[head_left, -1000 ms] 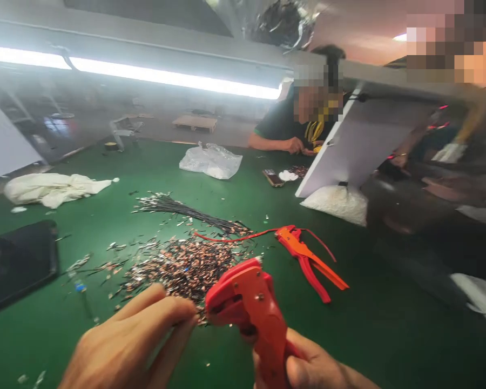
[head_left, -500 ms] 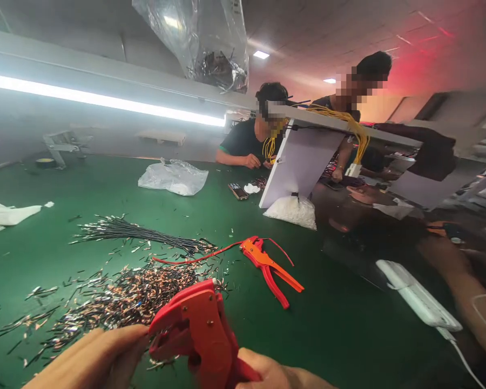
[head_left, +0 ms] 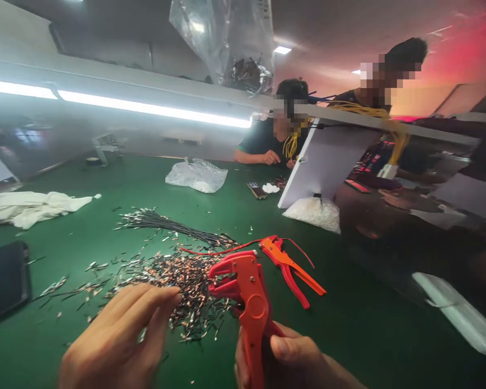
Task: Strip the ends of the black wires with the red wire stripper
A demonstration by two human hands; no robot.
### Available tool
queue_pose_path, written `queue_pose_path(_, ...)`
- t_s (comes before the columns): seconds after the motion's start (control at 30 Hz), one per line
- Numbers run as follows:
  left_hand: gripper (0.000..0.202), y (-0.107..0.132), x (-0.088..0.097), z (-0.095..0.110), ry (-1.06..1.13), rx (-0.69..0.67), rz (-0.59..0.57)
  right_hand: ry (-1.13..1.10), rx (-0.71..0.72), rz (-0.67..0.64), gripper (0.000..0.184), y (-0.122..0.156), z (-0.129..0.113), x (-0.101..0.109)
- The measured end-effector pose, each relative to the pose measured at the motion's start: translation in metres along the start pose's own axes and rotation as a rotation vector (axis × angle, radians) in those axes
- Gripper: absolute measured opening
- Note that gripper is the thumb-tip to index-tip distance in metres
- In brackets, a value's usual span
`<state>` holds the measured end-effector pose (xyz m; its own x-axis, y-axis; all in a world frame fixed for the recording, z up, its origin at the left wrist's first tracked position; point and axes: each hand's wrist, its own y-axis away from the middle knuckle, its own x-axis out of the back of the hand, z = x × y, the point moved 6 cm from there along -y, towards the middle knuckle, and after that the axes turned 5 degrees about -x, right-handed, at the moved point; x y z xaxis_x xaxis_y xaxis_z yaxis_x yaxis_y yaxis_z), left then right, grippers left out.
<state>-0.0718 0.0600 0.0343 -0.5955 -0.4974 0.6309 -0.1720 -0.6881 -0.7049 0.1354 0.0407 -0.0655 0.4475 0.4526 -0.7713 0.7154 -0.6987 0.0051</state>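
My right hand (head_left: 291, 359) is wrapped round the handles of a red wire stripper (head_left: 245, 294), its jaws upright and facing left. My left hand (head_left: 119, 337) hovers just left of the jaws with fingers pinched together; whatever they hold is too small to make out. Under both hands a heap of short stripped wire pieces (head_left: 182, 278) lies on the green table (head_left: 348, 324). A bundle of black wires (head_left: 166, 224) lies beyond the heap. A second orange wire stripper (head_left: 287, 265) with a red wire (head_left: 218, 251) rests to the right.
A black tablet (head_left: 2, 281) lies at the left edge, a white cloth (head_left: 28, 208) behind it. A clear plastic bag (head_left: 196, 175), a phone (head_left: 257, 190), a tilted white board (head_left: 326, 162) and a white bag (head_left: 314, 213) are farther back. Two other people work across the table.
The view swung right and back. My left hand has come away from the stripper's jaws and risen higher in view. The stripper now stands more upright.
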Motion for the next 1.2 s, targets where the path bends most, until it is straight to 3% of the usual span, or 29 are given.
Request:
queue_pose_path(0.1, 0.013, -0.01, 0.006, 0.015, 0.008, -0.06, -0.069, 0.026, -0.032, 0.008, 0.045, 0.006, 0.005, 0.008)
queue_pose_path(0.23, 0.017, -0.013, 0.012, 0.019, 0.062, -0.111, -0.039, 0.087, -0.089, 0.029, 0.049, 0.008, 0.007, 0.012)
queue_pose_path(0.37, 0.023, -0.011, 0.014, 0.022, 0.108, -0.137, -0.023, 0.141, -0.189, 0.026, 0.056, 0.007, 0.005, 0.002)
queue_pose_path(0.53, 0.026, -0.009, 0.017, 0.027, 0.064, -0.073, -0.024, 0.159, -0.18, 0.028, 0.061, 0.005, 0.001, -0.003)
queue_pose_path(0.83, 0.031, -0.013, 0.012, 0.029, -0.039, -0.061, -0.118, 0.183, -0.204, -0.012, 0.065, 0.004, 0.015, 0.008)
queue_pose_path(1.07, 0.036, -0.014, 0.011, 0.034, -0.02, -0.128, -0.202, 0.27, -0.232, -0.016, 0.069, 0.01, 0.018, 0.014)
queue_pose_path(1.2, 0.037, -0.023, 0.016, 0.044, -0.063, -0.163, -0.177, 0.309, -0.244, -0.003, 0.066, 0.013, 0.011, 0.009)
